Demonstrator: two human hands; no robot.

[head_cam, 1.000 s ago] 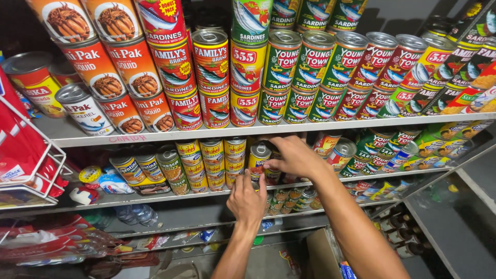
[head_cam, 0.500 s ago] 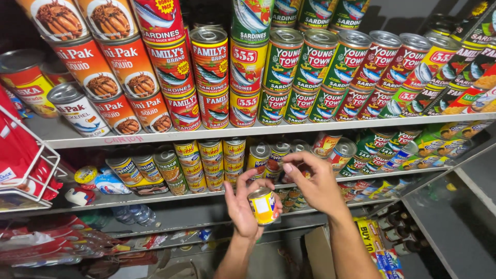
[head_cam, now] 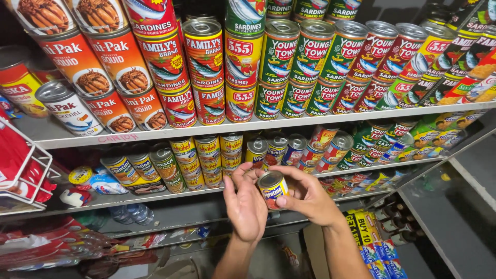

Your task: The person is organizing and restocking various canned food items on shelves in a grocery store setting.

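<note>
A small yellow-labelled can (head_cam: 272, 188) sits between both hands, before the middle shelf (head_cam: 155, 195): left hand (head_cam: 247, 205) cups its side, right hand (head_cam: 309, 195) pinches its rim.

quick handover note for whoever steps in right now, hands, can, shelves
Left hand: open palm cupping the side of the small yellow can.
Right hand: fingers gripping the same can from the other side.
Can: off the shelf, held tilted in front of the middle shelf, silver top showing.
Done: one can in hand.
Left: can not set down anywhere; the rows of stacked cans on the shelf stand untouched.
</note>
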